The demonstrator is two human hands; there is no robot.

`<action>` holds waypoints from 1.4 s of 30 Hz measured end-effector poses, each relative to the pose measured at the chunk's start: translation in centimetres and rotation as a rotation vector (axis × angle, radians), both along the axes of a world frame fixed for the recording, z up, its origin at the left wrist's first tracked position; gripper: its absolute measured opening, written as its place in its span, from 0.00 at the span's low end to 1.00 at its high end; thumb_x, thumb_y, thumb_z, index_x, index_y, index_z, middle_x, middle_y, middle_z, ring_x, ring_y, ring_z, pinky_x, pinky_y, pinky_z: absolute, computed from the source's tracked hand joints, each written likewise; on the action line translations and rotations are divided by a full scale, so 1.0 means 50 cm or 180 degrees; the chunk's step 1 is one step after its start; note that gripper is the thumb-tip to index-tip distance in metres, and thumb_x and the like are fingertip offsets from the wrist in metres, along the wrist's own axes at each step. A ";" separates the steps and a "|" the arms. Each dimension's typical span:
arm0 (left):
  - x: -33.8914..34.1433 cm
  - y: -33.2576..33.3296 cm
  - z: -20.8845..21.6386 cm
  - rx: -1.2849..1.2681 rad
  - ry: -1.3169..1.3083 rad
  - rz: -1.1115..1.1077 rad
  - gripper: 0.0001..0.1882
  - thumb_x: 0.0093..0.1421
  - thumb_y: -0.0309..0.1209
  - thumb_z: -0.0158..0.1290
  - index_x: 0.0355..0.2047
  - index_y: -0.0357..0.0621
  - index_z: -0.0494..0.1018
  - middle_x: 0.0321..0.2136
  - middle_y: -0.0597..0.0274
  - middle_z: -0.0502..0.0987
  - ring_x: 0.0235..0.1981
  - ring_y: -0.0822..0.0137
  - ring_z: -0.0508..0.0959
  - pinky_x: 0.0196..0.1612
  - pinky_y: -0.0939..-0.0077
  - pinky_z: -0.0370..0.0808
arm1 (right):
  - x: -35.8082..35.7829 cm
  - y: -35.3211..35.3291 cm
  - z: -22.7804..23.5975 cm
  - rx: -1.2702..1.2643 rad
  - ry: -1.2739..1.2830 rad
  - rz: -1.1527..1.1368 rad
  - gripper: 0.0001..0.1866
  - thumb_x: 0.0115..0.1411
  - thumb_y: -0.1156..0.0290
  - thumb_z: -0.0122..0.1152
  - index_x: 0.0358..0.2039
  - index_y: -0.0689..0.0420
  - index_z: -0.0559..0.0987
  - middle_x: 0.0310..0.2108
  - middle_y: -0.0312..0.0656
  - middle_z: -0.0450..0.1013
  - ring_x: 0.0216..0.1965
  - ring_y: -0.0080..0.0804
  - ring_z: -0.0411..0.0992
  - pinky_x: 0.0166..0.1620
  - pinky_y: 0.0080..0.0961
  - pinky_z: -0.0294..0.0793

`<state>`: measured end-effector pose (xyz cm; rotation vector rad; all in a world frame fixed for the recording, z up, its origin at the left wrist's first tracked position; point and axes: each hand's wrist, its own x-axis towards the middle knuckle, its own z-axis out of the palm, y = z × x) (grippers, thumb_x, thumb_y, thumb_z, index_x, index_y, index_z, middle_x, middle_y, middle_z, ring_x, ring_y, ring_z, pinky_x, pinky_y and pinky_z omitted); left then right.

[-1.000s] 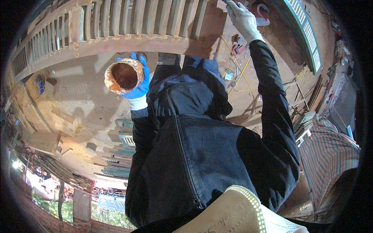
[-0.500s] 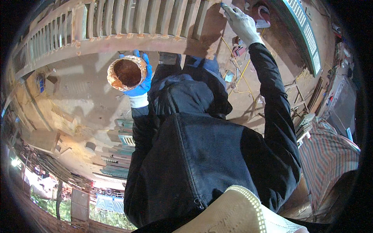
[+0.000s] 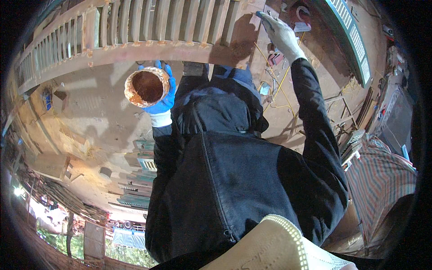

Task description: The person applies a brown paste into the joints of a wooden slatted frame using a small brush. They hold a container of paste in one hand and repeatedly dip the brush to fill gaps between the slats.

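Note:
My left hand [image 3: 168, 92], in a blue and white glove, grips a round tub [image 3: 129, 93] from its right side. Brown paste coats the tub's inside, and pale, crusted smears cover its rim and wall. Across the top lies a slatted wooden shutter panel [image 3: 148, 50], bare brownish wood with reddish-brown patches along its frame. My right hand [image 3: 283, 40], in a pale glove with blue fingertips, reaches to the panel's right end. Its fingers are drawn together at the panel's edge; whatever they pinch is too small to make out.
A green slatted shutter [image 3: 348, 38] stands at the upper right. Yellow cord [image 3: 282, 87] and small litter lie on the floor by my right arm. More shutters [image 3: 135, 195] are stacked at lower left. Striped sheeting [image 3: 380, 184] hangs at the right.
My right hand has shifted slightly down and to the right, staying by the panel's end. The tub in my left hand has tipped and lowered a little.

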<state>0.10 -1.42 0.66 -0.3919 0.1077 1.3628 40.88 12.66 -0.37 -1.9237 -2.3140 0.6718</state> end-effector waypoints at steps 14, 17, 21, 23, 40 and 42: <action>-0.003 0.009 0.017 -0.0254 -0.0293 -0.0079 0.28 0.62 0.49 0.55 0.61 0.62 0.69 0.68 0.56 0.59 0.69 0.48 0.54 0.64 0.41 0.65 | -0.022 -0.152 0.003 -0.1456 0.3645 -0.2116 0.23 0.71 0.58 0.51 0.65 0.46 0.70 0.34 0.29 0.71 0.28 0.19 0.64 0.30 0.17 0.65; -0.004 0.009 0.015 -0.0306 -0.0277 -0.0179 0.28 0.62 0.49 0.56 0.61 0.62 0.69 0.68 0.56 0.60 0.69 0.48 0.54 0.64 0.41 0.65 | -0.029 -0.199 0.023 -0.1968 0.4530 -0.2713 0.27 0.71 0.61 0.53 0.68 0.51 0.63 0.28 0.25 0.58 0.25 0.14 0.55 0.27 0.13 0.55; -0.004 0.005 0.014 -0.0320 -0.0238 -0.0341 0.28 0.62 0.50 0.55 0.61 0.63 0.69 0.68 0.56 0.60 0.69 0.48 0.55 0.64 0.40 0.65 | -0.042 -0.266 0.014 -0.2285 0.4764 -0.3313 0.25 0.70 0.61 0.54 0.65 0.50 0.66 0.27 0.24 0.58 0.23 0.13 0.54 0.25 0.14 0.55; -0.004 0.006 0.013 -0.0378 -0.0169 -0.0360 0.28 0.62 0.50 0.55 0.61 0.63 0.69 0.67 0.56 0.60 0.69 0.47 0.55 0.64 0.40 0.65 | -0.058 -0.282 0.017 -0.2345 0.5005 -0.3440 0.16 0.70 0.63 0.54 0.56 0.50 0.72 0.26 0.23 0.58 0.23 0.12 0.55 0.24 0.14 0.55; 0.065 0.021 -0.023 -0.0490 -0.0138 -0.0668 0.39 0.60 0.67 0.41 0.65 0.61 0.62 0.68 0.49 0.58 0.69 0.36 0.55 0.62 0.24 0.58 | -0.119 -0.247 0.164 -0.1787 0.3397 -0.2866 0.16 0.68 0.61 0.58 0.47 0.60 0.78 0.31 0.30 0.71 0.29 0.16 0.67 0.33 0.16 0.65; 0.066 0.017 -0.035 -0.0851 -0.0108 -0.0765 0.42 0.58 0.68 0.43 0.66 0.60 0.62 0.68 0.48 0.58 0.68 0.34 0.56 0.63 0.26 0.58 | -0.154 -0.225 0.219 -0.1670 0.3635 -0.2430 0.15 0.67 0.62 0.58 0.47 0.61 0.78 0.32 0.29 0.71 0.29 0.15 0.66 0.33 0.16 0.64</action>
